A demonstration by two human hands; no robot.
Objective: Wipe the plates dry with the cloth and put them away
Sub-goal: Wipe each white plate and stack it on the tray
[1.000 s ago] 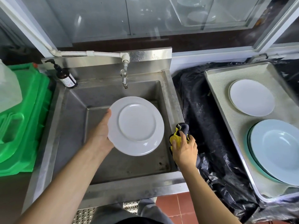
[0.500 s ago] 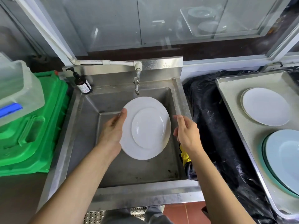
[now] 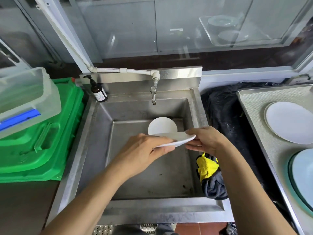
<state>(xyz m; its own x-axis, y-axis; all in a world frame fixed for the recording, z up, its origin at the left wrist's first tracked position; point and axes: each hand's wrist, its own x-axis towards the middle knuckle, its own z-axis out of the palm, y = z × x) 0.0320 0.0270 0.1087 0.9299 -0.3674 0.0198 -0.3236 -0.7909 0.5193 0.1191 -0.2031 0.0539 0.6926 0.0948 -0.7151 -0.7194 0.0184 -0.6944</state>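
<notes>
A plate [image 3: 176, 139] is gripped at opposite rims by the left hand [image 3: 144, 151] and right hand [image 3: 205, 139] over the sink [image 3: 105, 126]; the cloth [image 3: 209, 173] is draped on its right edge.

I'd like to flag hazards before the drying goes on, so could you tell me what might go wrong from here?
1. The round white plate is held tilted over the steel sink only at its rim, by the left hand and right hand; if wet, it might slip and chip.
2. The yellow and dark grey cloth hangs over the sink's right edge, in neither hand; it may slide off.
</notes>
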